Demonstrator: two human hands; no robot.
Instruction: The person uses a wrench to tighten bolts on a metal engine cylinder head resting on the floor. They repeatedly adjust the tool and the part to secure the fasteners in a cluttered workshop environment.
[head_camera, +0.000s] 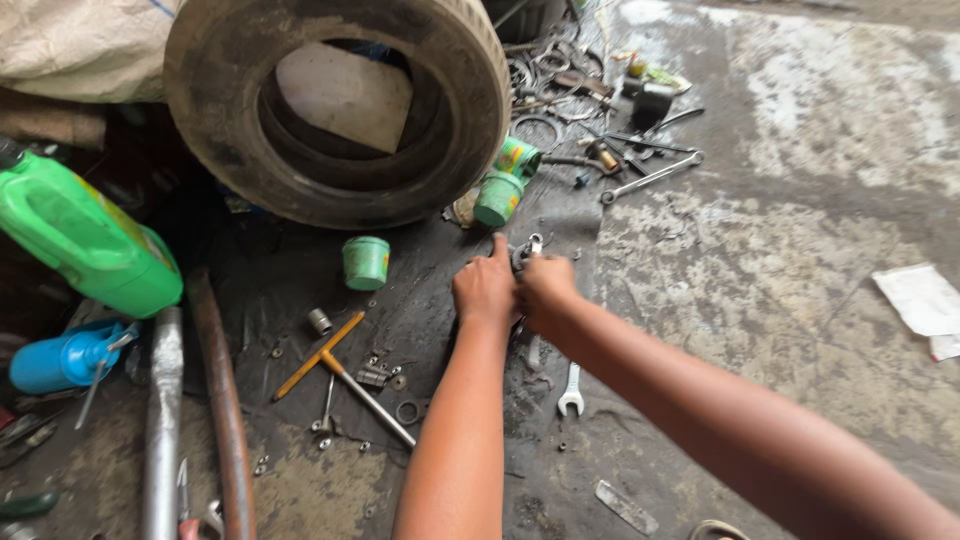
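**Both hands on a small metal part**

Nearest, a spanner (570, 390) and a T-handle tool (345, 375) lie loose on the oily black floor (300, 280). Just beyond, the left hand (484, 290) and right hand (545, 290) meet, fingers clamped on a small metal part (526, 250) held just above the floor; it looks mid-work, hardly finished. Farther off stand green cans (500, 195), a tyre (340, 110), scattered rings and a long wrench (652, 177) on stained concrete.

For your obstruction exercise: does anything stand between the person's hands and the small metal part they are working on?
Nothing visible does. The left hand and right hand already close together on the small metal part, held above the dark mat. The open-ended spanner lies nearer the person, clear of them.
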